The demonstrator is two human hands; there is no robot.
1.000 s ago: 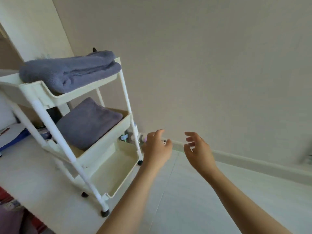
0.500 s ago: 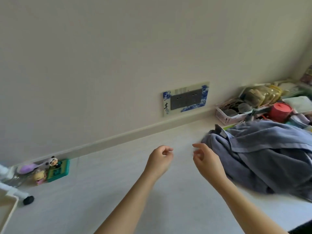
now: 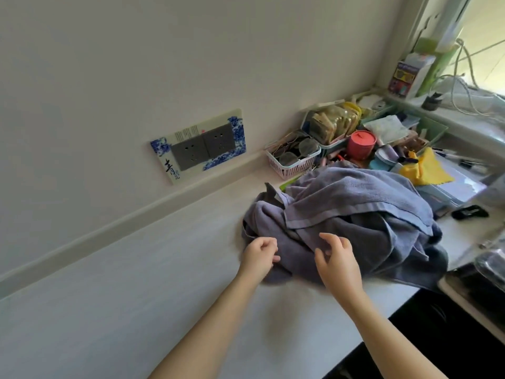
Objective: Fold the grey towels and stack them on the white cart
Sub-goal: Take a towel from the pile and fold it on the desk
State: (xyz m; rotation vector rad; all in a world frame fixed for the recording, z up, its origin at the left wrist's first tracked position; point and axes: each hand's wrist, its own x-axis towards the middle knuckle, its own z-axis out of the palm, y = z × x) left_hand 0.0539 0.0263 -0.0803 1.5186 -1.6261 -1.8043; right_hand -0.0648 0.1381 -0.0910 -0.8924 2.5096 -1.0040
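Observation:
A heap of crumpled grey towels (image 3: 355, 214) lies on the white tabletop (image 3: 136, 296), right of centre. My left hand (image 3: 259, 258) is at the heap's near left edge, its fingers loosely curled; no cloth shows between them. My right hand (image 3: 338, 261) hovers over the front of the heap with the fingers spread and slightly bent, fingertips close to the cloth. The white cart is out of view.
Behind the towels stand a pink basket (image 3: 292, 160) of small items, a red lidded pot (image 3: 360, 143), a yellow cloth (image 3: 423, 168) and more clutter up to the window sill. A double wall socket (image 3: 202, 146) sits on the wall. A dark tray (image 3: 481, 277) lies at the right edge.
The view swung right, away from the white cart with its folded towels, to the towel heap. Both hands moved from the bare tabletop onto the heap's near edge.

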